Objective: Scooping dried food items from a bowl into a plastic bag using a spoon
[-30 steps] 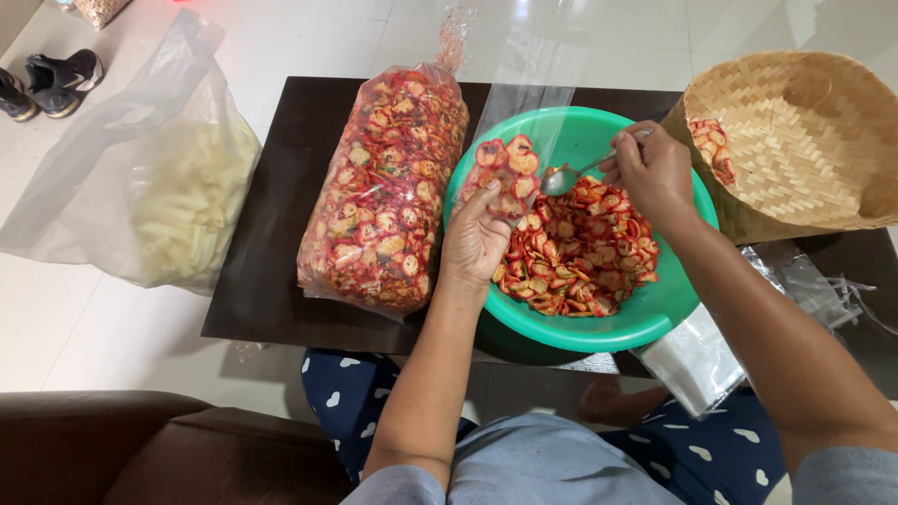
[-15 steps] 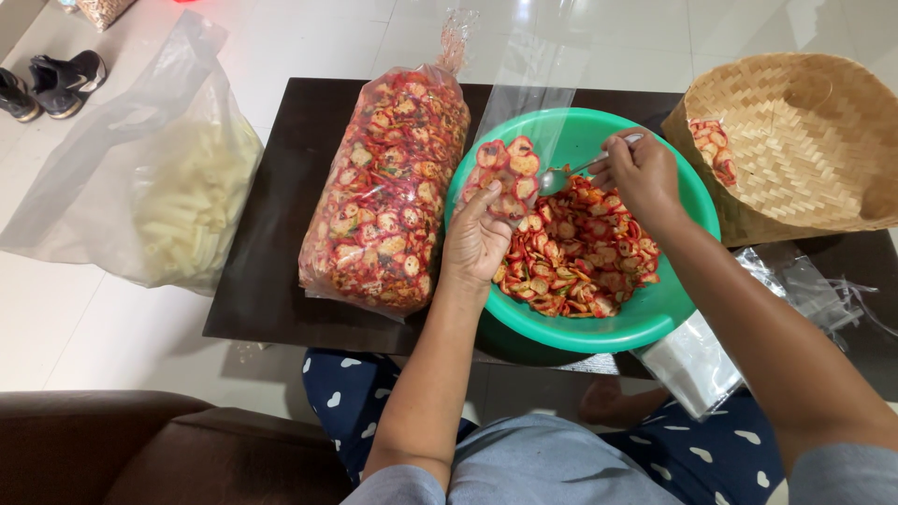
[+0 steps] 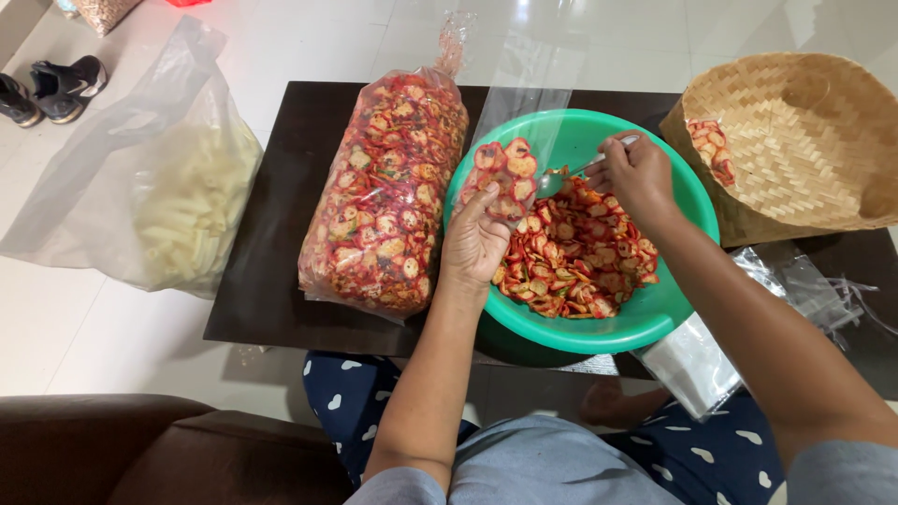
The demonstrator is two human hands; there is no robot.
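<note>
White tiled floor (image 3: 309,28) all around, and I'm sitting at a low dark brown wooden counter (image 3: 281,215) with my knees tucked right under its edge, so everything stays within arm's reach.

Dead centre is the round green plastic bowl (image 3: 687,201), heaped with red-and-yellow sliced chips (image 3: 575,257). It's closest to me because both hands work out of it. My left hand (image 3: 477,238) is over the bowl's left rim, fingers curled round a small clear plastic bag partly filled with chips (image 3: 500,173). I'm holding it upright with the mouth up, over the bowl, so anything that misses drops back in rather than on the counter. My right hand (image 3: 636,173) is over the far side of the bowl, fingers pinched shut on a metal spoon (image 3: 571,173) whose scoop end points at the little bag's opening.

Just left of the bowl lies the big long clear plastic sack stuffed with the same chips (image 3: 383,196), laid flat along the counter so it doesn't roll. On the right the woven bamboo basket (image 3: 795,140) sits tilted toward me, a few chips still stuck to its inside wall. Spare empty clear bags (image 3: 697,360) lie by my right elbow, handy for grabbing.

Off on the floor to the left, a large clear bag of pale yellow stick snacks (image 3: 182,201), and a pair of black shoes (image 3: 51,89) further back.
</note>
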